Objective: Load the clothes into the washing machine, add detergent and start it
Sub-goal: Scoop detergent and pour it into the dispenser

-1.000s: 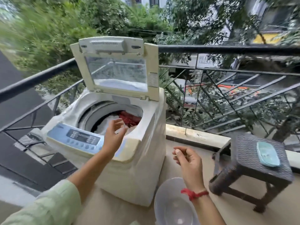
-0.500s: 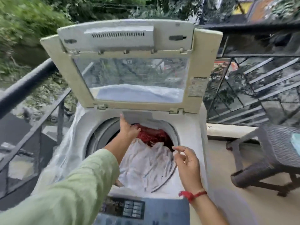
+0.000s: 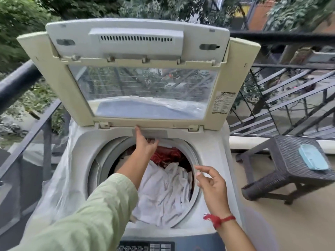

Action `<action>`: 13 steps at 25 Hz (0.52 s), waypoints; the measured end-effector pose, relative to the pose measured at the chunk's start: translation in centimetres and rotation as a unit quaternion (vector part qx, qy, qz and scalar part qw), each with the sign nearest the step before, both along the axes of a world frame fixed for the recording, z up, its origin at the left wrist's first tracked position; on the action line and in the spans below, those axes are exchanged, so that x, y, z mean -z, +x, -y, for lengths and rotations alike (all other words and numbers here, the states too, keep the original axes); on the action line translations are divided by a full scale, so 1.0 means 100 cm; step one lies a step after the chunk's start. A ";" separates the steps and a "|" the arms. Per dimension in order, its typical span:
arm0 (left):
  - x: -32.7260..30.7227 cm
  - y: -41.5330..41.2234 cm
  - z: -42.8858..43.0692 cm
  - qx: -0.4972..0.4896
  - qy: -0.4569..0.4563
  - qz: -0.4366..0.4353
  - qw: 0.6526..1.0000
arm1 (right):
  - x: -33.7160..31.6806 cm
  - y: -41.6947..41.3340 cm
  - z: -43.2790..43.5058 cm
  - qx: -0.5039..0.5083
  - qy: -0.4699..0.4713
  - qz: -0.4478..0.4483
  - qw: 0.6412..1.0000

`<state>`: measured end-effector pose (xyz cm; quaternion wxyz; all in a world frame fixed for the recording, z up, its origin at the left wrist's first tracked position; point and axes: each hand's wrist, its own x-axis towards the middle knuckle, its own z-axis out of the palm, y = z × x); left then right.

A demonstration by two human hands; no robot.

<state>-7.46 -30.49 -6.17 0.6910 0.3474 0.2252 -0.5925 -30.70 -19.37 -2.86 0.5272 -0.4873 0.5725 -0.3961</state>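
We judge the loading part largely done. The washing machine point(image 3: 213, 160) stands with its lid point(image 3: 59, 78) propped upright at 12 o'clock, and the drum holds a white cloth point(image 3: 163, 192) towards 6 o'clock and a red cloth point(image 3: 166, 154) behind it towards 12. We see no other clothes outside the drum.

The detergent and the start are left. Our left hand point(image 3: 145, 144) reaches across the drum with its fingers straight, the tips touching a grey flap point(image 3: 154, 133) on the back rim at 12 o'clock. We take this for the detergent compartment, though we cannot tell if it has opened. Our right hand point(image 3: 212, 185) hovers over the drum's rim at 3 o'clock, fingers loosely bent and holding nothing. No detergent shows anywhere. The control panel point(image 3: 145, 247) lies untouched at 6 o'clock.

A clear plastic sheet point(image 3: 58, 178) drapes the machine's side at 9 o'clock. A dark wicker stool point(image 3: 290, 160) stands well apart at 3 o'clock, bearing a pale blue case point(image 3: 312, 159). A black railing point(image 3: 16, 86) runs behind. Our left forearm lies over the clothes; nothing else blocks the flap.
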 end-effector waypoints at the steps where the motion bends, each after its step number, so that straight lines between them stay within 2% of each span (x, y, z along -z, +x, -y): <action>1: -0.002 0.002 0.002 -0.005 0.007 -0.005 1.000 | 0.000 0.000 -0.001 0.001 0.002 0.000 1.000; 4: -0.009 0.006 0.004 -0.007 0.030 -0.012 0.999 | 0.001 0.001 -0.007 0.003 0.003 -0.002 1.000; 13: 0.002 -0.005 -0.018 0.060 0.045 0.060 0.995 | -0.007 -0.011 -0.009 -0.004 0.004 -0.012 1.000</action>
